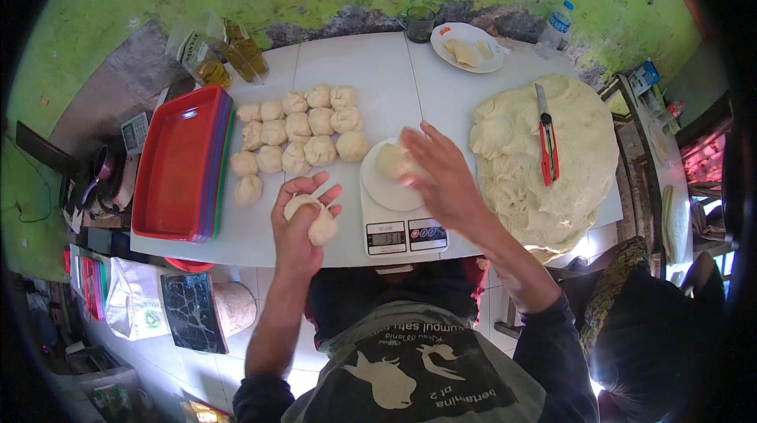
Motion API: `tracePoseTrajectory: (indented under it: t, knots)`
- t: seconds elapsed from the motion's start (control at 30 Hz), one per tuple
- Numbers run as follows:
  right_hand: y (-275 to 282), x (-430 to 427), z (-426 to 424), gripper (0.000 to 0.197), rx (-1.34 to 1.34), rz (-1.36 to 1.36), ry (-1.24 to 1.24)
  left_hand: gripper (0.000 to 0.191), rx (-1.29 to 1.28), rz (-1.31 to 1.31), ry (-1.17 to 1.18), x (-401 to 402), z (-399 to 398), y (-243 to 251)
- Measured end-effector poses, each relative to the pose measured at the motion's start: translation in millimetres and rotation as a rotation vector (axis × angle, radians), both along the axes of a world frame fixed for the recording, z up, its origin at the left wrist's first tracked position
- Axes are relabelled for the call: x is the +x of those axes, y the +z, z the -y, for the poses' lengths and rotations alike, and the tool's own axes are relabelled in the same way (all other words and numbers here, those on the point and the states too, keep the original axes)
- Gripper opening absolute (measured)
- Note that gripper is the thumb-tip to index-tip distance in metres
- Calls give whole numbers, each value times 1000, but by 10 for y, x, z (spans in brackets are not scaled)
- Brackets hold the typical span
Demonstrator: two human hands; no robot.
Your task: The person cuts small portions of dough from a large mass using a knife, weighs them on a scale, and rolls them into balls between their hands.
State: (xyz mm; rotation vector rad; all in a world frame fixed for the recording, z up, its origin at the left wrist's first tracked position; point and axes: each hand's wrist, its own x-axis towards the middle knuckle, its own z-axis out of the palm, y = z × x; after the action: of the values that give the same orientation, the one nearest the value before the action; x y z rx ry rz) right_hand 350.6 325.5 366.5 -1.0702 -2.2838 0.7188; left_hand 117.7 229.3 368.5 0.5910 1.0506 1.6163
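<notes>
My left hand (300, 228) grips a lump of dough (323, 229) between thumb and fingers, just left of a white digital kitchen scale (374, 222). On the scale's round pan sits a dough ball (392, 161). My right hand (436, 171), blurred, is at the right side of that ball with its fingers apart; whether it touches the ball is unclear. Several dough balls (320, 151) stand in uneven rows left of the scale. A large mass of dough (514, 145) lies on the right, with a red utility knife (547, 148) on top, its blade out.
Stacked plastic trays (171, 169), red uppermost, stand at the table's left. Behind them are oil pouches (243, 50). A glass mug (420, 25), a plate (440, 56) with yellowish pieces and a water bottle (555, 27) line the wall. Another person (644, 328) is at my right.
</notes>
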Motion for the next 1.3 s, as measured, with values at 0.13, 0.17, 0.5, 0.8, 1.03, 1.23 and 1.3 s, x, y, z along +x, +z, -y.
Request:
tracePoseTrajectory:
  t: [0.13,0.17,0.5,0.8,1.03,1.23,1.3]
  knots:
    - [7,-124,73,70,136,264,30,33,67,549,286,222,-119,19]
    - [28,-188,219,70,135,273,44,42,102,536,231,352,-125,-4]
    - [145,-670,645,106,-9,-368,106,71,239,-636,89,495,337,-132]
    - [257,1603,-766,49,366,449,-815,117,-562,-1985,78,-1033,-177,-226]
    - [270,1529,-803,29,250,377,-640,82,99,-1222,-140,622,-1363,142]
    - [485,1420,-678,31,28,-149,-556,81,-207,-1406,-624,2074,-2377,-478]
    - [470,1314,-719,29,95,-74,-466,75,-147,-1230,-681,2127,-2407,-514]
